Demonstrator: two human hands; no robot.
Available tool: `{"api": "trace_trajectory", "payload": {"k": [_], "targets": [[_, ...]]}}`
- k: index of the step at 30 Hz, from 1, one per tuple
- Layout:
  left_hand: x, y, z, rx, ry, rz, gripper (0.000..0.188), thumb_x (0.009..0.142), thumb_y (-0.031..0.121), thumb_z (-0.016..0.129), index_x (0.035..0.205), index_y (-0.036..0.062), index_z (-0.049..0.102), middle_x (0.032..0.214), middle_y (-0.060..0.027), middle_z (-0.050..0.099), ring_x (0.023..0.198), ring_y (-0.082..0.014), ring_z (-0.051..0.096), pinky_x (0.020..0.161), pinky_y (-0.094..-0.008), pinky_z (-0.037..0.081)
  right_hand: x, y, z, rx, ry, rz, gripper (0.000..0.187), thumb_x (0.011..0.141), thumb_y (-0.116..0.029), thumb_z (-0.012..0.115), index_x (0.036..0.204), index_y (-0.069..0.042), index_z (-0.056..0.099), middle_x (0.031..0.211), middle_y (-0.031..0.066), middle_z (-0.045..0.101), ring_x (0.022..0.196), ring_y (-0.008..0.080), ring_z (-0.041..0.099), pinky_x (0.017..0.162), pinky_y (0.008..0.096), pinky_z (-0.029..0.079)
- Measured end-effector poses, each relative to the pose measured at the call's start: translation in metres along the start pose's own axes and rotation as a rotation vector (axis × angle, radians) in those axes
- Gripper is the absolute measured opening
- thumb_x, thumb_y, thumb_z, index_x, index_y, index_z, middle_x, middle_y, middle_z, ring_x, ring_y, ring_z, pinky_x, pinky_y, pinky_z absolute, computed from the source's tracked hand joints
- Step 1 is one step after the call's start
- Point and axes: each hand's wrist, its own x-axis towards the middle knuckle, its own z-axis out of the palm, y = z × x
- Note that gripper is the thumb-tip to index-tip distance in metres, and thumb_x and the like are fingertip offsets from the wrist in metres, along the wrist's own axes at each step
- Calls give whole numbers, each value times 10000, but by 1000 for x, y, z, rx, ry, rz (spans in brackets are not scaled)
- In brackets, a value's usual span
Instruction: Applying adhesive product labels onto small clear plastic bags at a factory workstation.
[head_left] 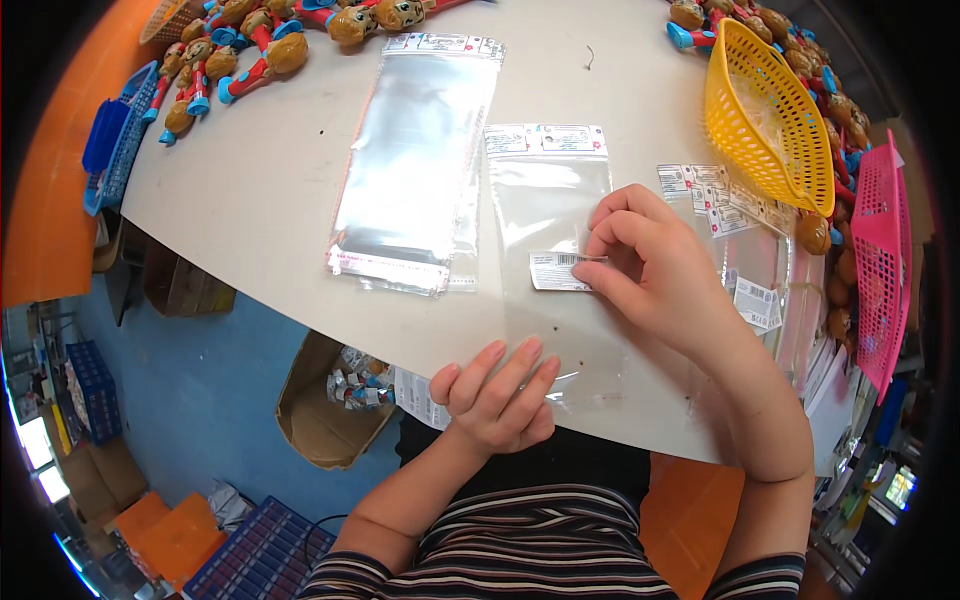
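Right hand [650, 262] is part curled at centre-right of frame, thumb tip set on a white label [552, 273]; whether it's pinched can't be told. Label is laid over a clear bag [548, 195], centre. Left hand [500, 402] is half closed, lower centre, beside a printed sheet [417, 396]; grip can't be told. Bag stack [415, 150] is placed upper centre.

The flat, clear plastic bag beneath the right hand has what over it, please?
A white rectangular printed label, touched by the right hand; the label's right end is partly covered.
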Motion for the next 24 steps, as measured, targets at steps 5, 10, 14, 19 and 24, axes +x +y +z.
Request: {"api": "trace_trajectory", "payload": {"k": [5, 10, 14, 19, 24], "targets": [[45, 6, -41, -259, -201, -178, 345, 886, 303, 579, 1175, 140, 673, 1249, -67, 636, 1217, -300, 497, 1087, -486, 275, 1, -2, 2, -25, 9, 9, 173, 822, -38, 749, 845, -6, 580, 1016, 52, 538, 742, 111, 571, 632, 240, 463], [79, -6, -28, -187, -399, -85, 511, 860, 338, 666, 1305, 96, 602, 1398, -118, 532, 1305, -398, 441, 1076, -580, 283, 3, 0, 0, -72, -6, 40, 201, 794, -50, 776, 852, -6, 588, 1011, 60, 550, 736, 128, 581, 638, 246, 472], [69, -7, -23, -113, -514, -34, 538, 846, 383, 682, 1319, 137, 609, 1439, -103, 507, 1343, -407, 415, 1091, -602, 275, 2, 5, 2, -117, 79, -15, 258, 757, -83, 813, 895, -4, 610, 973, 75, 573, 744, 150, 589, 650, 267, 487], [67, -7, -23, -99, -501, -27, 474, 859, 357, 666, 1294, 173, 634, 1455, -91, 501, 1344, -405, 418, 1101, -601, 271, 11, 8, -4, -204, 280, 76, 411, 717, -118, 846, 1042, -9, 619, 954, 90, 591, 724, 168, 579, 648, 290, 499], [66, -7, -24, -81, -535, -44, 440, 882, 312, 629, 1300, 177, 631, 1463, -88, 494, 1362, -409, 400, 1109, -591, 266, -18, -3, 14, -562, 117, -341, 454, 900, -174, 647, 1319, -27, 552, 1397, 148, 531, 1329, 327, 469, 1080, 449, 392]]}}
